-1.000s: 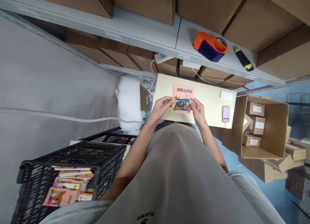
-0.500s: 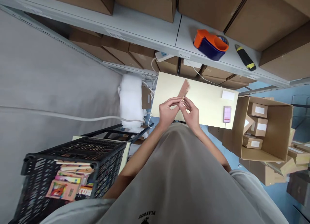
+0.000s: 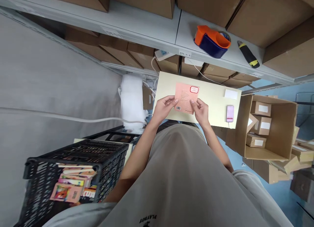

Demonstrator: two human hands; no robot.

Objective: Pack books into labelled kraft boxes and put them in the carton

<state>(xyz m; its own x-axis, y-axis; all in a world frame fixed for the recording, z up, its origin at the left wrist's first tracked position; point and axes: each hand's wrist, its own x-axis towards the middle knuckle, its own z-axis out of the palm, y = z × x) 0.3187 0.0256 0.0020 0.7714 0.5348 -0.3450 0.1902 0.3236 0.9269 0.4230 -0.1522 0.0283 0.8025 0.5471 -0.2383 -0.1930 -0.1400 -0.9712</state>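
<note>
A flat pink packet (image 3: pixel 185 97) with a red-edged label at its top right and a barcode at its lower left faces up over the cream board (image 3: pixel 213 89). My left hand (image 3: pixel 165 108) grips its left edge between thumb and fingers. At its lower right edge, my right hand (image 3: pixel 201 110) pinches it, thumb on top. To the right on the board lie a phone (image 3: pixel 230 113) with a lit screen and a white paper piece (image 3: pixel 231 94).
A black crate (image 3: pixel 73 174) with colourful packets stands at lower left, a white roll (image 3: pixel 132 101) beyond it. At right, an open carton (image 3: pixel 282 128) holds several small boxes. The shelf (image 3: pixel 147 22) ahead bears an orange-and-blue tape dispenser (image 3: pixel 212 42) and a cutter (image 3: pixel 248 54).
The pink packet has turned from a narrow, tilted view to lying flat with its printed face showing. My hands have moved apart, from meeting at one end to holding opposite sides.
</note>
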